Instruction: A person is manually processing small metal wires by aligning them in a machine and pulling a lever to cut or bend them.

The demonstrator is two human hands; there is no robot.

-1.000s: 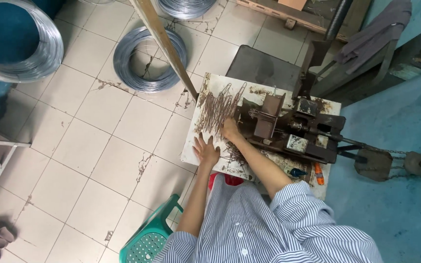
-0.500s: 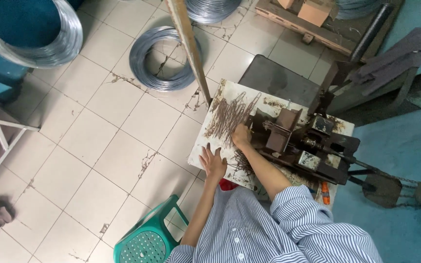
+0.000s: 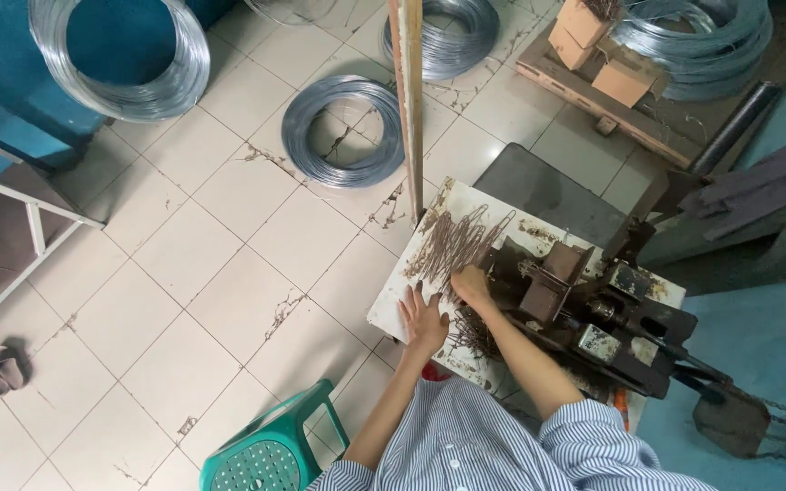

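Short bent wire pieces [image 3: 455, 247] are being sorted and gathered on the small white counter [image 3: 391, 309], beside a dark, rusty bending machine [image 3: 584, 314] that takes up the counter's right half. The step in hand is judged to be the collecting of loose pieces near the machine's left side. For the next move a firm pinch on a few pieces would be called for, and care that the thin wires are not snagged in the tangle or knocked over the counter's near edge.

The left hand [image 3: 422, 316] is laid flat and spread, fingers apart, palm down near the counter's near-left edge; nothing is gripped by it, though loose wire pieces are touched or lie just beside it. The right hand [image 3: 472, 285] is curled, fingers drawn in, at the edge of the wire pile and right against the machine's left side; whether pieces are actually pinched in it cannot be told.

The main heap of wire pieces is spread over the counter's far-left part, with more scattered between the two hands.
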